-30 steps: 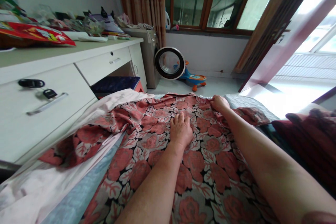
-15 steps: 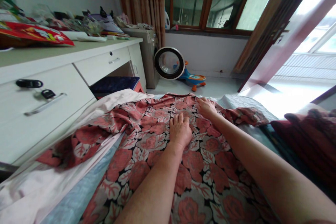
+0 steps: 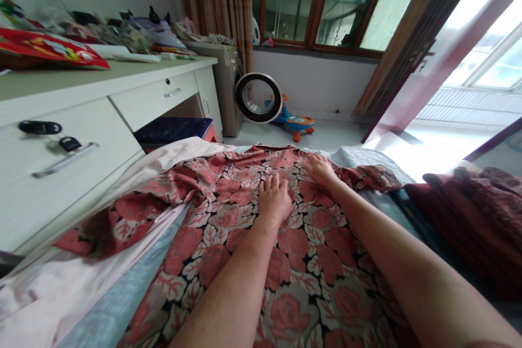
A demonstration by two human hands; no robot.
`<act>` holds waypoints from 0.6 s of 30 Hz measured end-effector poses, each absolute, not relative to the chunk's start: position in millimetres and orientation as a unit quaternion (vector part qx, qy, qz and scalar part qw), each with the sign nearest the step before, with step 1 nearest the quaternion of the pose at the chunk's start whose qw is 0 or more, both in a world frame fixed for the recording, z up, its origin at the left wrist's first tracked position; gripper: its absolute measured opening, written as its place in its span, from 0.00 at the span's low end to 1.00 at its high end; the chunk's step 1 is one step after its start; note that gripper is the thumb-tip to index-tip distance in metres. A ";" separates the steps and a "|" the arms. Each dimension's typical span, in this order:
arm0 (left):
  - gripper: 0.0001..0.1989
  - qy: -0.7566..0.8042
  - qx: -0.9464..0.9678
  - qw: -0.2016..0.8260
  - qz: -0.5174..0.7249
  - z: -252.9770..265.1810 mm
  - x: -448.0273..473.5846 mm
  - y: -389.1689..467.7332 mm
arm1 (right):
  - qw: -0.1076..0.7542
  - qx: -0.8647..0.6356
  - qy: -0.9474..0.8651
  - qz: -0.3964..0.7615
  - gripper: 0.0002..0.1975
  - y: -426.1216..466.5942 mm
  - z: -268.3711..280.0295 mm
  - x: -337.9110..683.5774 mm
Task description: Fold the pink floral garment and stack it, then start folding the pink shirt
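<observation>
A floral garment (image 3: 293,250) in red, grey and black lies spread over the bed, its collar at the far edge and a sleeve out to either side. My left hand (image 3: 275,198) rests palm down on the middle of its upper part, fingers stretched out. Further up and to the right, my right hand (image 3: 320,169) lies flat near the shoulder, with its fingers extended on the cloth. Neither hand grips anything. Under the garment show a pale blue bed cover (image 3: 122,288) and, on the left, a whitish cloth (image 3: 53,293).
Folded dark red cloths (image 3: 460,217) are stacked at the right. Along the left runs a white desk (image 3: 73,141) with cluttered top and keys (image 3: 70,144) hanging from a drawer. Beyond the bed stand a washing machine with its round door (image 3: 258,98) open and a blue ride-on toy (image 3: 291,118).
The whole view has shifted slightly, so everything sits a little further left. Both hands stay on nearly the same spots of the garment, which lies much as before.
</observation>
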State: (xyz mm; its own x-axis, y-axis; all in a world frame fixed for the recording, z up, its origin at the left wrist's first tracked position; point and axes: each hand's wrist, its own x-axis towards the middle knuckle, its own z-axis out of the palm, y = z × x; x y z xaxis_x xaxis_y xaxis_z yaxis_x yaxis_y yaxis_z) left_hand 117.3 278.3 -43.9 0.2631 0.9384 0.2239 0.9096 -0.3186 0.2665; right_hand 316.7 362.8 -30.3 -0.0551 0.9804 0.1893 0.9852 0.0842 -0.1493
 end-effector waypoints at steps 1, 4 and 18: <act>0.20 0.581 0.794 0.039 0.173 -43.4 117.0 277.9 | 0.115 -0.679 -0.725 -0.018 0.21 353.9 -30.3 315.4; 0.20 0.581 0.794 0.035 0.174 -41.3 116.2 276.7 | 0.094 -0.678 -0.728 -0.021 0.20 330.1 -33.2 316.1; 0.20 0.583 0.790 0.040 0.185 -43.1 115.8 277.4 | -0.009 -0.822 -0.559 -0.112 0.20 281.3 18.5 417.2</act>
